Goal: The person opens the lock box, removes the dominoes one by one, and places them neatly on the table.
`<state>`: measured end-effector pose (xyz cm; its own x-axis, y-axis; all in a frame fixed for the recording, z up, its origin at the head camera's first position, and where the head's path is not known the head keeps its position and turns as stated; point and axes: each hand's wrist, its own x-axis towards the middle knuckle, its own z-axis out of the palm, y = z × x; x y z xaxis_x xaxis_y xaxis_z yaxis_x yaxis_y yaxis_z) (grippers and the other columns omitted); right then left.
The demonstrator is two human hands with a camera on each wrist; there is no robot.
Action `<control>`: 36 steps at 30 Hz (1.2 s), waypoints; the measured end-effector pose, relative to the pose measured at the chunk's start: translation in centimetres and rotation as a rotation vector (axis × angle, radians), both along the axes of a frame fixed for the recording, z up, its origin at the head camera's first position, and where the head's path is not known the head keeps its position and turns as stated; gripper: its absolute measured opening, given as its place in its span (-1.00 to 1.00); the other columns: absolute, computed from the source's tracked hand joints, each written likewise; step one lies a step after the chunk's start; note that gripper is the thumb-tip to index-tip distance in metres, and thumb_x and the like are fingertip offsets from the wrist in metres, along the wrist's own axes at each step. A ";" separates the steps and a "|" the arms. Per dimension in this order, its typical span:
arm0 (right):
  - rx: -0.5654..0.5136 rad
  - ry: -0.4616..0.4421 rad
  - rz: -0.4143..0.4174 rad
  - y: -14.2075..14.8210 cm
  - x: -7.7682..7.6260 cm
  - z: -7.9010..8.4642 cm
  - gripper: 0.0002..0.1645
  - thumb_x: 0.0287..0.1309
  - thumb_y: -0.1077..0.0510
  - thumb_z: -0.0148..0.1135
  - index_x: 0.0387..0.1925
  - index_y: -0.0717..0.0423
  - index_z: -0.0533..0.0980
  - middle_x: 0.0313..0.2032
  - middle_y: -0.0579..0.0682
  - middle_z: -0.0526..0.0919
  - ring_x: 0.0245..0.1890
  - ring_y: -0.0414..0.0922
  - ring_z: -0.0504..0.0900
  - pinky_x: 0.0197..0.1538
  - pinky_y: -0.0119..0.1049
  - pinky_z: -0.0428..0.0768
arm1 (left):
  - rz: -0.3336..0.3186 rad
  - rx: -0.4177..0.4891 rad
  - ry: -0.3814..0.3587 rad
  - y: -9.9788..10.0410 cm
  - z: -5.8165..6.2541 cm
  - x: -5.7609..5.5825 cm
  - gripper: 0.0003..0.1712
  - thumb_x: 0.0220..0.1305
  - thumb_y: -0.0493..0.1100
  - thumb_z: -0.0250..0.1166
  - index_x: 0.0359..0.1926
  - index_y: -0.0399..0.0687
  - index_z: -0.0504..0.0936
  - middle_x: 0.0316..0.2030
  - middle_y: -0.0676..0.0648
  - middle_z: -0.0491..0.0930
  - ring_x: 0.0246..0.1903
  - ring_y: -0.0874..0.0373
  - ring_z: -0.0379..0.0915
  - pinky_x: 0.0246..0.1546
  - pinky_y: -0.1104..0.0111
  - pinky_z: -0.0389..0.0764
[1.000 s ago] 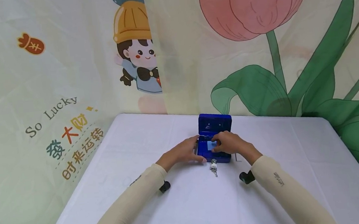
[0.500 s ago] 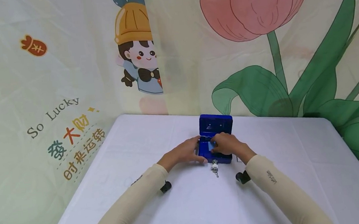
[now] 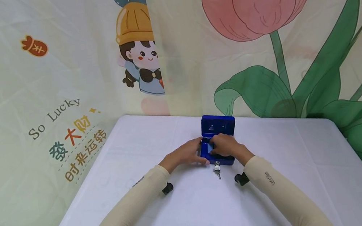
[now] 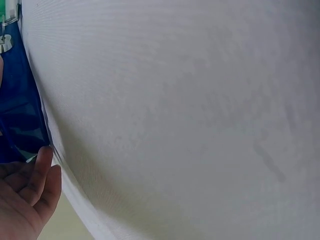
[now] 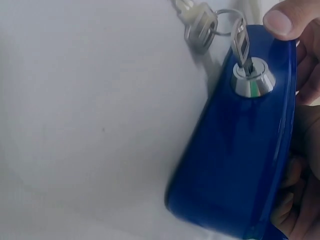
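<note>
A small blue cash box [image 3: 222,160] stands on the table with its lid [image 3: 218,125] raised. My left hand [image 3: 188,152] grips its left side, fingers along the wall and thumb at the front corner. In the left wrist view, fingertips of the left hand [image 4: 37,187] touch the box's back edge. My right hand [image 3: 225,145] reaches inside the box and holds a light blue flat piece [image 3: 210,148] between thumb and fingers. A key [image 5: 242,47] sits in the round silver lock [image 5: 254,80] on the box's front.
A second key [image 5: 201,27] hangs from the ring at the lock, close over the white tablecloth [image 3: 190,206]. Black wrist cameras [image 3: 241,179] stick out below both sleeves. Behind the table hangs a printed cloth [image 3: 182,54].
My right hand has shifted a little left inside the box, and the light blue piece has moved with it. The left hand keeps its grip on the box.
</note>
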<state>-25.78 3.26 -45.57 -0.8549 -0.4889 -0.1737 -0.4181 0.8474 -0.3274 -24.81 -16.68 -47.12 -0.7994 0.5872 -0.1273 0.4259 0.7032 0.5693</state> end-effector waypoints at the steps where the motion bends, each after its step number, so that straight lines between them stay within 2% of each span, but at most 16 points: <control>1: 0.000 0.000 0.001 -0.1 0.0 0.1 -0.54 0.17 -0.02 0.45 0.05 0.11 0.66 -0.12 0.05 0.77 -0.15 -0.04 0.72 0.11 0.01 0.67 | 0.001 0.000 0.000 0.0 0.0 0.0 0.23 0.05 0.24 0.53 0.56 -0.08 0.08 0.45 -0.15 0.32 0.42 0.02 0.26 0.46 0.13 0.29; 9: -0.014 -0.010 0.010 -0.8 0.3 0.3 -0.51 0.16 -0.04 0.46 0.04 0.13 0.66 -0.12 0.06 0.77 -0.15 -0.03 0.72 0.13 0.07 0.65 | 0.022 -0.023 -0.007 0.0 0.0 0.2 0.25 0.04 0.27 0.52 0.55 -0.16 0.08 0.44 -0.19 0.32 0.43 -0.01 0.26 0.45 0.13 0.30; 13: -0.028 -0.017 0.007 -1.2 0.5 0.3 -0.52 0.13 -0.04 0.48 0.01 0.13 0.67 -0.17 0.04 0.77 -0.22 -0.06 0.70 0.07 0.00 0.69 | 0.028 -0.036 -0.003 -0.1 0.0 0.2 0.28 0.02 0.28 0.53 0.55 -0.20 0.08 0.44 -0.21 0.31 0.43 -0.02 0.25 0.45 0.13 0.29; 21: -0.037 0.022 0.014 -1.8 0.6 0.0 -0.53 0.11 -0.06 0.50 -0.04 0.13 0.66 -0.25 0.00 0.74 -0.29 -0.10 0.64 -0.01 -0.10 0.70 | 0.021 -0.022 -0.004 -0.1 0.0 0.1 0.23 0.02 0.28 0.53 0.53 -0.16 0.13 0.41 -0.17 0.36 0.38 0.02 0.32 0.42 0.16 0.34; 30: -0.064 0.025 0.011 -1.9 0.6 -0.5 -0.57 0.10 -0.03 0.51 -0.08 0.13 0.66 -0.31 -0.03 0.72 -0.33 -0.12 0.62 -0.06 -0.15 0.71 | 0.032 -0.042 -0.010 0.1 0.0 0.2 0.21 0.03 0.28 0.52 0.53 -0.13 0.13 0.41 -0.14 0.36 0.38 0.05 0.32 0.42 0.17 0.35; 36: -0.051 0.023 0.002 -2.0 0.6 -0.5 -0.52 0.09 -0.04 0.51 -0.04 0.15 0.63 -0.28 -0.01 0.72 -0.32 -0.11 0.61 -0.05 -0.15 0.71 | 0.027 -0.026 -0.009 0.0 0.0 0.1 0.18 0.03 0.26 0.53 0.52 -0.08 0.15 0.40 -0.11 0.38 0.36 0.08 0.34 0.42 0.19 0.35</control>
<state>-25.18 1.31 -46.03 -0.8573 -0.4986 -0.1284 -0.4280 0.8288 -0.3605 -24.68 -16.64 -47.07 -0.8134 0.5622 -0.1497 0.4019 0.7291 0.5540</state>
